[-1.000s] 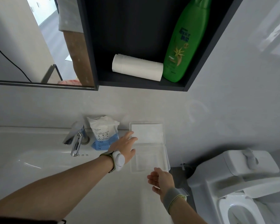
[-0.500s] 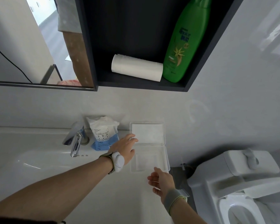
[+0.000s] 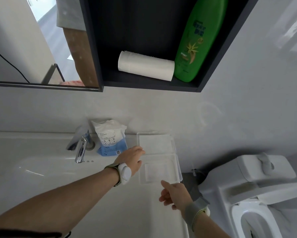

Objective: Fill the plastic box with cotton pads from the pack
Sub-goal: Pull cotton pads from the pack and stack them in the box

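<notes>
Can't really tell what's inside the clear plastic box (image 3: pixel 159 170), lying open mid-frame with its lid (image 3: pixel 155 143) flipped back. Left hand (image 3: pixel 131 160) rests open at its left edge, right hand (image 3: pixel 176 193) hovers loosely open just below; the pack (image 3: pixel 110 140) sits left of the box.

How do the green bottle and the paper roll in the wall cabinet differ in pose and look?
The green bottle stands upright; the paper roll lies on its side. The bottle is glossy with printed label graphics; the roll is plain matte white. The bottle rises far higher than the roll. Both sit on the same dark cabinet shelf, side by side.
</notes>
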Demonstrator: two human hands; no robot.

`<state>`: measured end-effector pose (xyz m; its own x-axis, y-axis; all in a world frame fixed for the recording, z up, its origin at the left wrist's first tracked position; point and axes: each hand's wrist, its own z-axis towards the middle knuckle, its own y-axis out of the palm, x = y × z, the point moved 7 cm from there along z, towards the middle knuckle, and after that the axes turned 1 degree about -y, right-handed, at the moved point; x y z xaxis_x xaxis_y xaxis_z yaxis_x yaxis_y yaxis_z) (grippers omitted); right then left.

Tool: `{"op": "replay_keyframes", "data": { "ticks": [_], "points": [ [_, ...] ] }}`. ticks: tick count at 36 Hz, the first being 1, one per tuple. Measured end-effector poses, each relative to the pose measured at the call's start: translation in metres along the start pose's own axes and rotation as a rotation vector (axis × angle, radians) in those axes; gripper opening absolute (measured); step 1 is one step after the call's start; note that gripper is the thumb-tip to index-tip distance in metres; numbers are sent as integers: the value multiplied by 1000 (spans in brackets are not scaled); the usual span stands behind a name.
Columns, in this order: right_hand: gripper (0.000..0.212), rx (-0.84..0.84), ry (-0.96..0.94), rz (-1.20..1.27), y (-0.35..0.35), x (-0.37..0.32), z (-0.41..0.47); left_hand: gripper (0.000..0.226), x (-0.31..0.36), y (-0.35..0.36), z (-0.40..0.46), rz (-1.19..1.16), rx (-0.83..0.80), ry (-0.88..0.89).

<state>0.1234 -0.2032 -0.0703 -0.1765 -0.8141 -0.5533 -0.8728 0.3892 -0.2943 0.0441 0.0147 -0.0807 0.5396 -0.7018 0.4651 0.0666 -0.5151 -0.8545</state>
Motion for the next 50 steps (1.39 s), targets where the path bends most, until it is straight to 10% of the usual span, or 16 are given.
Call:
{"op": "replay_keyframes", "data": {
  "ticks": [17,31,42,50],
  "points": [
    [30,239,-413,-695,-17,-46,3,46,19,31,-41,3,-95,18],
    [29,265,-432,-739,-15,-40,15,50,22,26,-60,-55,-77,16],
    [26,273,-489,-674,-20,-54,19,44,-31,-60,-79,-535,659,-233],
    [27,218,-539,-648,-8,-69,19,68,-70,-91,-76,-450,798,-331]
  ]
}}
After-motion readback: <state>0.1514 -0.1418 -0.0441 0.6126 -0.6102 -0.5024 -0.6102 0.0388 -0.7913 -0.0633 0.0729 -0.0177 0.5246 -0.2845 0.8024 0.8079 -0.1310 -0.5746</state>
